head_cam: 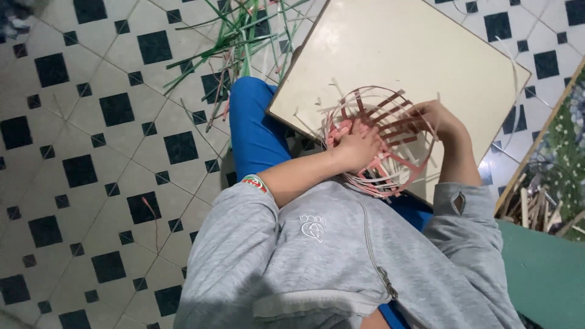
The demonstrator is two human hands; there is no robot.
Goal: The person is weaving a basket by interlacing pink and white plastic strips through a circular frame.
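Pink-and-white woven basket (381, 146), cream board (402, 55), green strips (244, 30), black-and-white diamond-patterned floor tiles (91, 152), grey sweatshirt (317, 256).

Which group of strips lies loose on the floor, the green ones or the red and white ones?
The green strips lie scattered on the tiled floor; the red and white ones are woven into the basket.

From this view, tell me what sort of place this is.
Probably a home floor used for basket weaving: black-and-white tiled floor, a pile of green strips, and both hands on a half-woven basket over a cream board.
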